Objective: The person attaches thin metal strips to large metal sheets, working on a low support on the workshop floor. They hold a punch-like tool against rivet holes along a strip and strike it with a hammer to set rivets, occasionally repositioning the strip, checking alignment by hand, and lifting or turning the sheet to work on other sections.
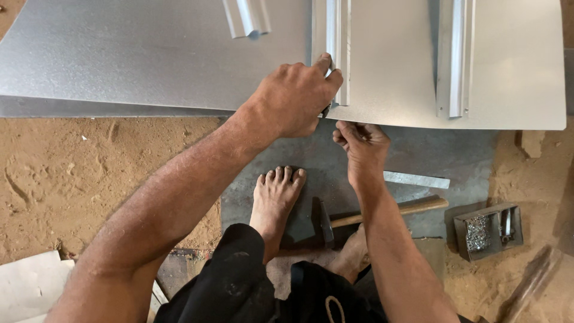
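Note:
My left hand presses on the near edge of a large galvanized metal sheet, fingers closed around the lower end of a folded metal strip and what looks like a small dark tool. Just below the sheet's edge, my right hand is pinched shut under the same spot; whatever it holds is too small to see. A hammer with a wooden handle lies on the dark floor plate beside my bare left foot.
Two more folded strips sit on the sheet, one at the right and one at the top. A small metal tray of tiny fasteners rests at right. A flat metal offcut lies nearby. Sandy ground surrounds the plate.

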